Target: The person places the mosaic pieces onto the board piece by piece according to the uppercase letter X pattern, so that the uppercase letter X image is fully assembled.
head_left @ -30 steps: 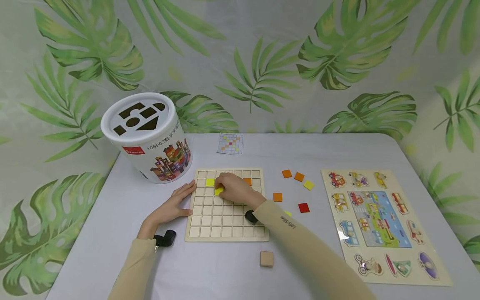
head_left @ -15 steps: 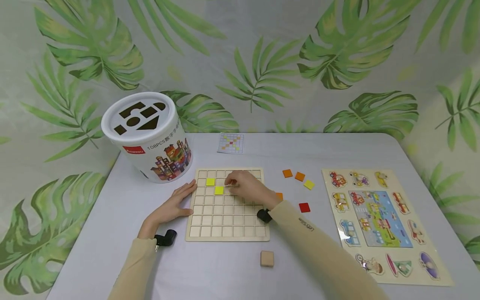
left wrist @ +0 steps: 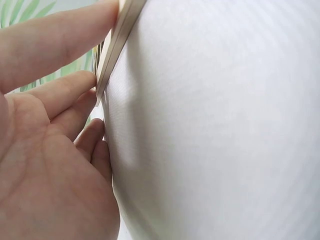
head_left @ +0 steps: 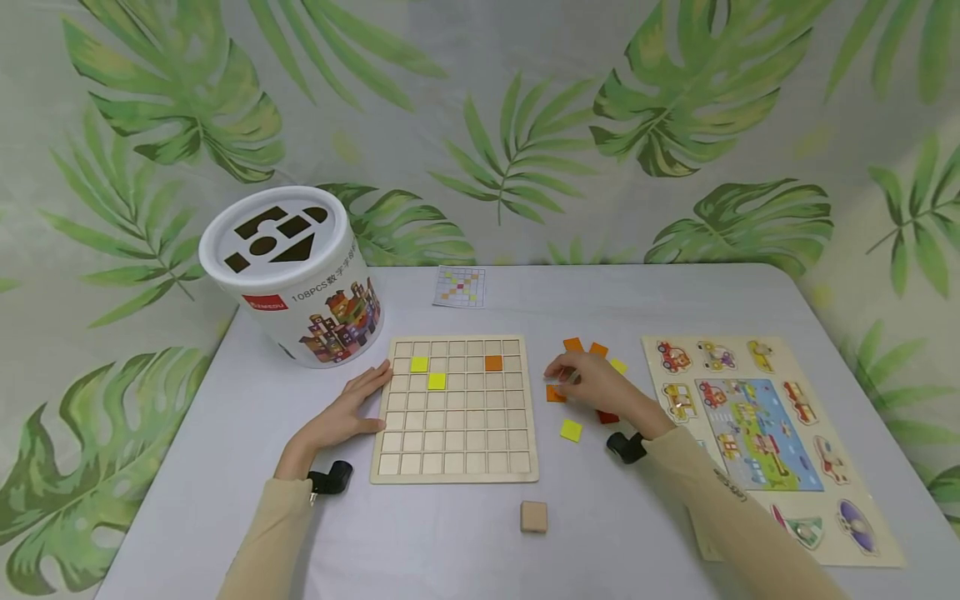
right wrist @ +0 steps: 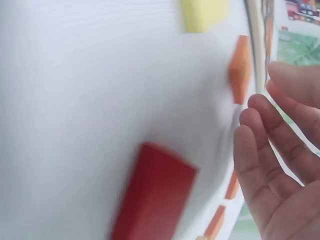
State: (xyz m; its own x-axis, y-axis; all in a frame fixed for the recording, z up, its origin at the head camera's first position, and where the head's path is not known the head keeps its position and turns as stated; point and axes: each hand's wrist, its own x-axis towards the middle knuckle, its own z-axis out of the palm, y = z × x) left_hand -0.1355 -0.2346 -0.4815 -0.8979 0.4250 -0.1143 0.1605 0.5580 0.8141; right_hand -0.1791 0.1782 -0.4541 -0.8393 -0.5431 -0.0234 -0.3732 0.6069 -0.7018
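A wooden grid board [head_left: 465, 421] lies mid-table with two yellow tiles [head_left: 437, 382] and one orange tile [head_left: 493, 363] in its squares. My left hand [head_left: 341, 415] steadies its left edge with straight fingers; in the left wrist view the thumb and fingertips meet the board's side [left wrist: 120, 42]. To the right of the board, my right hand [head_left: 600, 385] hovers over loose tiles with relaxed, slightly bent fingers and nothing between them. Nearest its fingertips is a loose orange tile [right wrist: 240, 70]. A red tile [right wrist: 155, 195] is partly under the hand, and a yellow tile [head_left: 571, 430] lies closer to me.
Behind the right hand lie more orange tiles [head_left: 573, 344] and a yellow one [head_left: 618, 366]. A pattern card [head_left: 459, 287] is beyond the board, a large white bucket [head_left: 300, 283] at back left. A wooden block [head_left: 534, 517] sits in front; a picture puzzle [head_left: 757, 442] lies right.
My right hand has left the board and moved right to the loose tiles, uncovering the orange tile in the grid. The left hand has stayed at the board's edge.
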